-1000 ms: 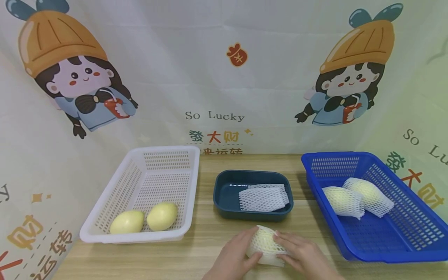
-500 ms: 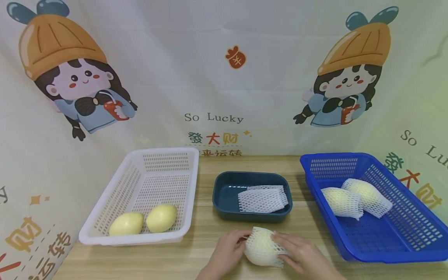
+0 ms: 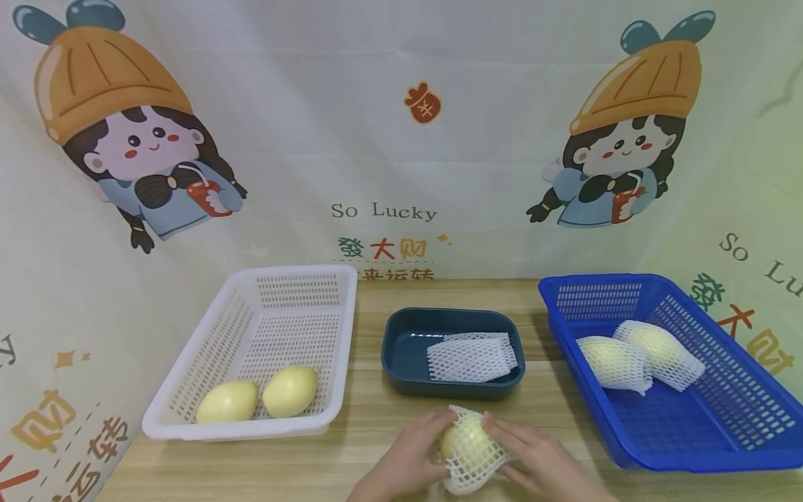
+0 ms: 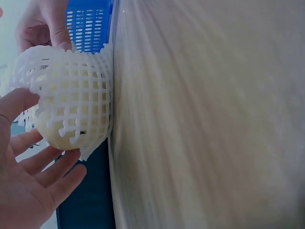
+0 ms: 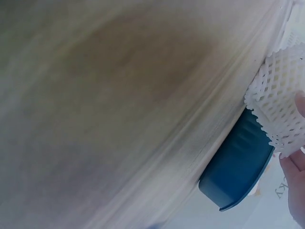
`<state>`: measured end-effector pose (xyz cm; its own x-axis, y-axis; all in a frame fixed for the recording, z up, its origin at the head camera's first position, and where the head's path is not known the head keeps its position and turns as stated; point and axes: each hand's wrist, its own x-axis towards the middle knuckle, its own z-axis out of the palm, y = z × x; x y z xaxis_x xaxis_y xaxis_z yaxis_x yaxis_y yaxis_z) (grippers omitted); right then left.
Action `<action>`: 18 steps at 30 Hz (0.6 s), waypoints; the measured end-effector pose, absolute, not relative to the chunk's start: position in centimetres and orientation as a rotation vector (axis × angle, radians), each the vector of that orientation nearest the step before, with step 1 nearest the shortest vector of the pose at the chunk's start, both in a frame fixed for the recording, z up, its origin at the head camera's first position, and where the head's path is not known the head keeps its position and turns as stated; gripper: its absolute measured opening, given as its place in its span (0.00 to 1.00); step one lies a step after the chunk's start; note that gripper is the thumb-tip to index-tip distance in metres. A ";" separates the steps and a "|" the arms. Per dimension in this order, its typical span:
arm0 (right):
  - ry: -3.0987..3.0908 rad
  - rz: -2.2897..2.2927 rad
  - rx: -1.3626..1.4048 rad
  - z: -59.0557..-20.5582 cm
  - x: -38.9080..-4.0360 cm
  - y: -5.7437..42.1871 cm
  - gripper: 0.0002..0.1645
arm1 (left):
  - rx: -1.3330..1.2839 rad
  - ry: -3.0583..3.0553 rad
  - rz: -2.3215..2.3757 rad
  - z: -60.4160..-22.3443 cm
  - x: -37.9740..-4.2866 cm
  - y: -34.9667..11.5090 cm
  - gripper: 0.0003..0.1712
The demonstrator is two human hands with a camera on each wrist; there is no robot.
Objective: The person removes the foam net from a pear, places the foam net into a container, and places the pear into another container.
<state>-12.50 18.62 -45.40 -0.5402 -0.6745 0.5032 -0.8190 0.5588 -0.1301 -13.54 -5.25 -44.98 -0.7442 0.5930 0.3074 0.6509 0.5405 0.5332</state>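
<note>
In the head view, a pale yellow oval fruit (image 3: 465, 438) sits inside a white foam net sleeve (image 3: 477, 468), low over the wooden table between both hands. My left hand (image 3: 410, 453) holds the sleeve's left side. In the left wrist view its thumb presses the net and its fingers spread at the fruit's bare end (image 4: 57, 136). My right hand (image 3: 541, 461) grips the sleeve from the right, fingers on top and thumb below. The right wrist view shows only part of that hand (image 5: 296, 183) beside the net (image 5: 281, 95).
Two bare fruits lie in a white basket (image 3: 341, 348) at left. Folded foam nets (image 3: 470, 359) lie in a dark teal tray (image 3: 401, 383) behind the hands. A blue basket (image 3: 652, 446) at right holds two netted fruits (image 3: 659, 352). A printed cloth (image 3: 282, 104) hangs behind.
The netted fruit has been turned, so its mesh now faces the front and yellow shows at left. My left hand first drew back from the fruit, then came around its left side again.
</note>
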 end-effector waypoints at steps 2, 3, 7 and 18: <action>-2.371 0.511 1.239 -45.3 -12.5 18.6 0.33 | -1.088 -2.701 -0.978 -45.0 -13.5 -5.1 0.39; -2.353 0.523 1.253 -45.3 -12.5 18.6 0.33 | -1.082 -2.721 -0.987 -45.1 -13.5 -5.1 0.41; -2.258 0.567 1.301 -45.4 -12.7 18.7 0.29 | -1.056 -2.805 -0.998 -45.1 -13.4 -4.7 0.44; -2.155 0.612 1.298 -45.4 -12.8 18.9 0.24 | -1.040 -2.753 -0.788 -45.1 -13.4 -3.9 0.43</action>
